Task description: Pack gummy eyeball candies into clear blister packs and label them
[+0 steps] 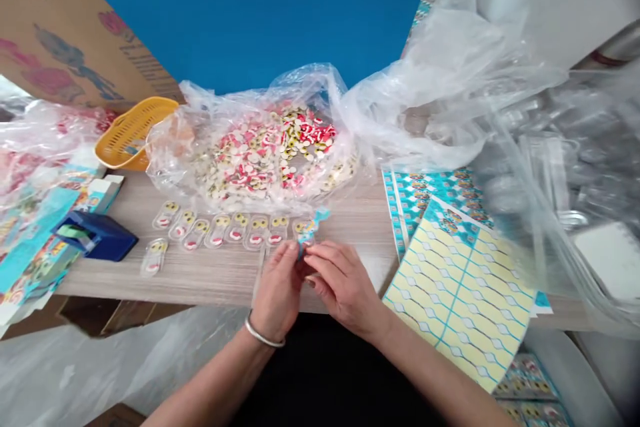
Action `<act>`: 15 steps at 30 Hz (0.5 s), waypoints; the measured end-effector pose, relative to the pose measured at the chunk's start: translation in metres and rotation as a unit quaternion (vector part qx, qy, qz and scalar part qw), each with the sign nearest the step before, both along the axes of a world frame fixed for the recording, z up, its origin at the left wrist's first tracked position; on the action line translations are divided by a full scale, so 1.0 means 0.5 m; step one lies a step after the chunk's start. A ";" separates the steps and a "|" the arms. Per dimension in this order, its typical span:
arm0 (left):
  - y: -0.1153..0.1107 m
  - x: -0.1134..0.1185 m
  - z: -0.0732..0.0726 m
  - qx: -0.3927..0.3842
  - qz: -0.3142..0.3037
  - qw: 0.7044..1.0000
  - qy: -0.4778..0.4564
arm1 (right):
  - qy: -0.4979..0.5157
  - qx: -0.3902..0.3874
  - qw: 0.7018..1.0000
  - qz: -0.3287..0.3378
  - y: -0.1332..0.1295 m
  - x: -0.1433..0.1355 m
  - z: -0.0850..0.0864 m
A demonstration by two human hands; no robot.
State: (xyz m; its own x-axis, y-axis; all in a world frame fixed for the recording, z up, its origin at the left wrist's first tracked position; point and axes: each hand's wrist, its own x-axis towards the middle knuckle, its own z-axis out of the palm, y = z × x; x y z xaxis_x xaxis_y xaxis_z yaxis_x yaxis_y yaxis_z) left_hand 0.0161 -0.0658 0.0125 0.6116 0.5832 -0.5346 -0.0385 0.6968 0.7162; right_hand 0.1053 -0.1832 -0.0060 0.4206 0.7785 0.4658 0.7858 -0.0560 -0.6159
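Close to the table's front edge, my left hand [277,293] is closed on a small clear plastic case [299,228], partly hidden by the fingers. A blue printed sticker [315,221] lies against that case, its end sticking out past it. My right hand [346,290] meets the left one, its fingertips pinched on the sticker's lower part. Beyond the hands, several similar clear cases [257,232] with yellow eye-like discs and red-and-white mouth pieces stand in a row. One more case [154,257] lies nearer, at the left.
An opened plastic bag [240,160] of loose red, white and yellow pieces lies behind the row. A yellow basket [113,147] and a blue tape dispenser [113,240] are left. On the right lie a partly peeled sticker sheet [465,293] and a bag of clear plastic parts [590,147].
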 end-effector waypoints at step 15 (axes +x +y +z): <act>0.138 -0.116 -0.021 0.092 0.147 0.985 0.022 | -0.014 -0.237 0.970 0.043 0.109 0.064 -0.067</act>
State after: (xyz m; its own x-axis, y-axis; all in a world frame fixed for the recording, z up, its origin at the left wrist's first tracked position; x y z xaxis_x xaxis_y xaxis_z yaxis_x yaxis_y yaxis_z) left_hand -0.0421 0.0031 0.0020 0.3801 0.8213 -0.4254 -0.1847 0.5180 0.8352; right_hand 0.1375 -0.1286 -0.0393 0.3369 0.9398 0.0576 0.8166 -0.2611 -0.5148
